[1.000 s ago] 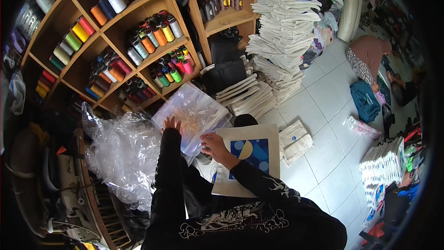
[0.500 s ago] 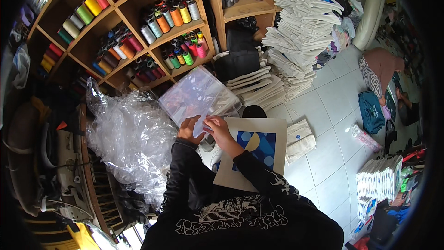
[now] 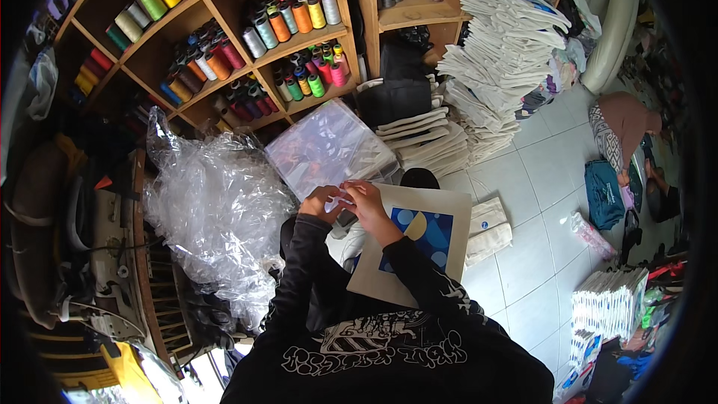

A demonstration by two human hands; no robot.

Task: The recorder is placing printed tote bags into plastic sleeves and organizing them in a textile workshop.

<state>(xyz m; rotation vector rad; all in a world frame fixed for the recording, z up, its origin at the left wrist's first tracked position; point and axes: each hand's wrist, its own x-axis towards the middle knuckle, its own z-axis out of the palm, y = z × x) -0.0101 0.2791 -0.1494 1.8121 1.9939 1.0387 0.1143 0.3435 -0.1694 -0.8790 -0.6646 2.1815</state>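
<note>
My left hand and my right hand meet in front of me, fingertips close together. Both are closed in a pinch on a small piece of thin, clear plastic sheet; its extent is partly hidden by the fingers. Just beyond them lies a flat stack of clear plastic sleeves, glossy and see-through. Under my right forearm rests a cream fabric panel with a blue square print of circles and a pale yellow half-round. The forearm covers part of it.
Crumpled clear plastic heaps at the left beside a sewing machine. Shelves of thread cones stand at the back. Tall piles of folded cream fabric rise beyond. A folded cream bag lies on the tiles; another person bends at the right.
The plastic between my fingers, a larger raised corner before, now shows as a smaller bit. My hands have drawn closer together, and the whole view has shifted slightly.
</note>
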